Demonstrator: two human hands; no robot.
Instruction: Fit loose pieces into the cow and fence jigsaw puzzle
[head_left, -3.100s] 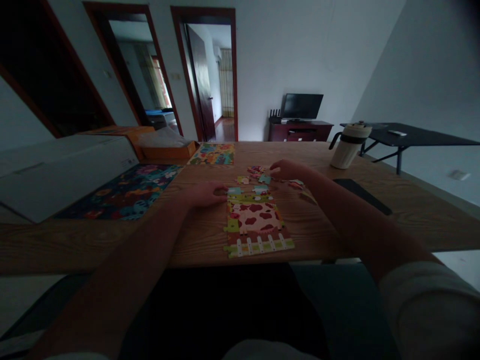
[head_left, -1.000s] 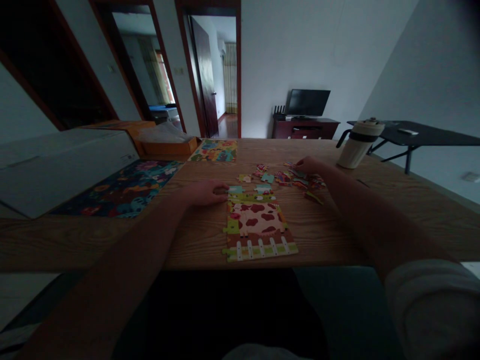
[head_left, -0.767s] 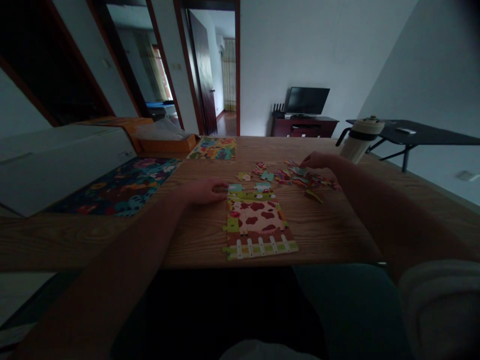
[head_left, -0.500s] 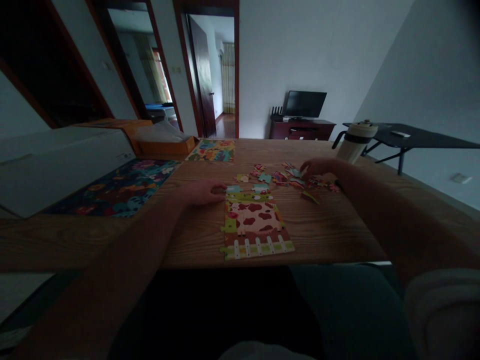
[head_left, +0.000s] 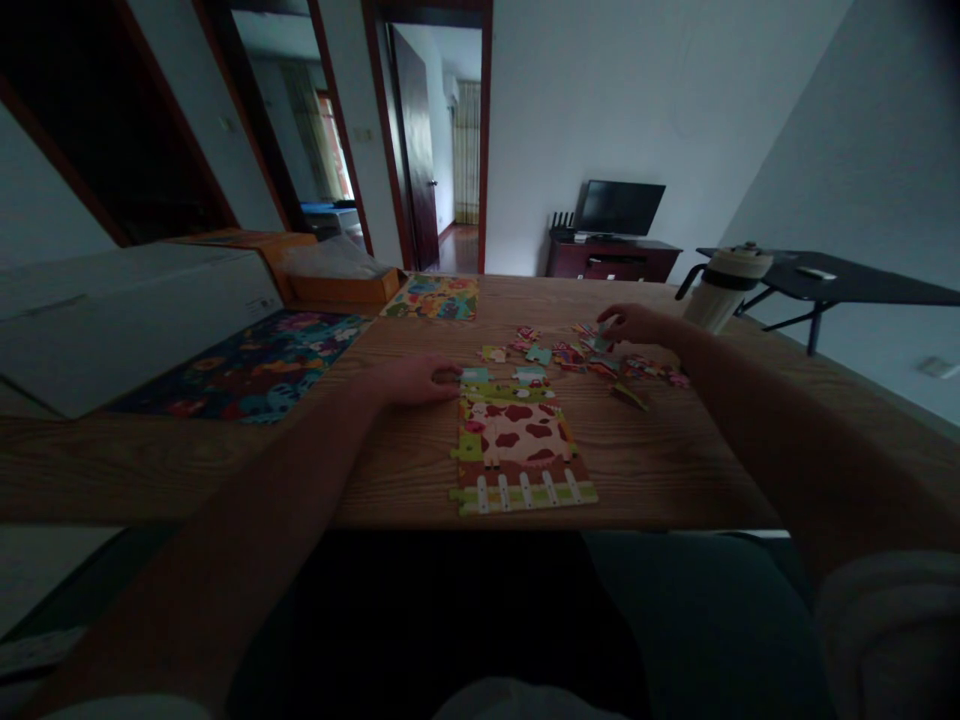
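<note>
A partly joined jigsaw puzzle (head_left: 529,440) with a spotted cow and a white fence lies flat before me. My left hand (head_left: 421,380) rests on the table at its upper left corner, thumb and fingers apart, fingertips at a pale blue edge piece (head_left: 474,375). Over the pile of loose puzzle pieces (head_left: 570,356) my right hand (head_left: 630,325) pinches a light blue puzzle piece (head_left: 602,331), tilted up from the rest. Another pale blue piece (head_left: 531,375) sits along the puzzle's top edge. A loose teal piece (head_left: 538,354) lies just beyond.
A white box (head_left: 142,315) and a dark blue picture sheet (head_left: 255,365) lie on the left. Behind them are an orange box (head_left: 345,288) with clear plastic and a colourful picture sheet (head_left: 439,298). A handled cream flask (head_left: 724,290) stands beyond my right forearm.
The view has shifted slightly. My right hand has risen a little from the pile with the light blue puzzle piece in its fingers. My left hand stays by the puzzle's corner.
</note>
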